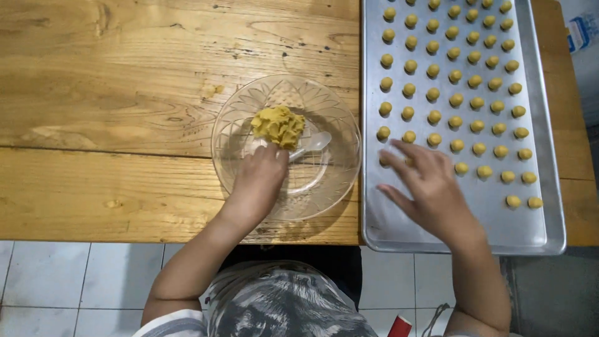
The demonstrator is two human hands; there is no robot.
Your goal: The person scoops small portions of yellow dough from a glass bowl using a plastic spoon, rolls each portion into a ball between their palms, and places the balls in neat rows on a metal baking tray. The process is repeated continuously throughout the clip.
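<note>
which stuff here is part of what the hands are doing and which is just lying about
In use:
- left hand at the lump of yellow dough
- clear glass bowl
- clear plastic spoon
- right hand over the metal baking tray
- rows of small dough balls

Lying about:
- red object at the bottom edge
- white packet at the top right

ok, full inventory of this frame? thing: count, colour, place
table: one, light wood, under everything
bowl: one, clear glass, table centre
dough: one lump, yellow, in bowl
spoon: one, clear plastic, in bowl beside dough
tray: one, silver metal, right of bowl
dough balls: many, yellow, in rows on tray
floor: white tiles, below table edge
left hand: in bowl, fingers at the dough
right hand: spread over tray's near rows
</note>
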